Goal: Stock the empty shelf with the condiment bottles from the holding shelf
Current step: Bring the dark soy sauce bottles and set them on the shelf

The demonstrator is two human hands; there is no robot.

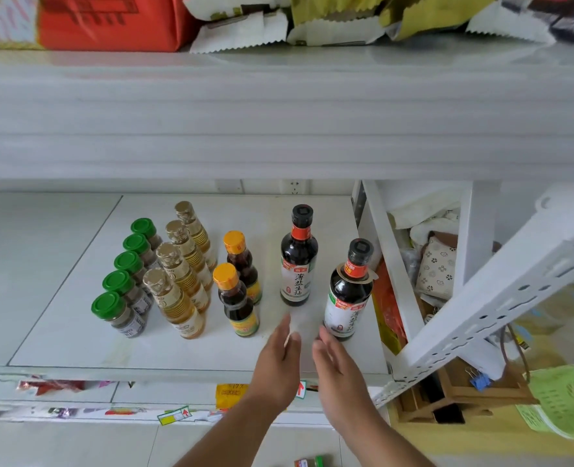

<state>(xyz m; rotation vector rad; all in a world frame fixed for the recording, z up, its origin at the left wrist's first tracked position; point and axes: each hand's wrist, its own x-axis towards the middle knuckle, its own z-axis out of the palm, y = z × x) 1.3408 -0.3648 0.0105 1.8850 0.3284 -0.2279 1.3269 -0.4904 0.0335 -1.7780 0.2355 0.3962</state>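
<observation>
On the white shelf (60,332) stand rows of condiments: several green-capped spice jars (124,308), several gold-capped amber bottles (178,298), two orange-capped dark sauce bottles (238,301), and two tall dark soy sauce bottles, one at the back (297,261) and one in front (348,294). My left hand (277,362) hovers over the shelf's front with fingers straight and holds nothing. My right hand (338,365) is beside it, fingers relaxed, its fingertips close to the base of the front soy sauce bottle; whether they touch it I cannot tell.
A thick white shelf board (279,112) overhangs above, with snack bags (312,21) and a red box (110,21) on top. A perforated white upright (498,311) slants at the right. Beyond it lie cloth, a wooden rack (464,396) and a green fan (568,399).
</observation>
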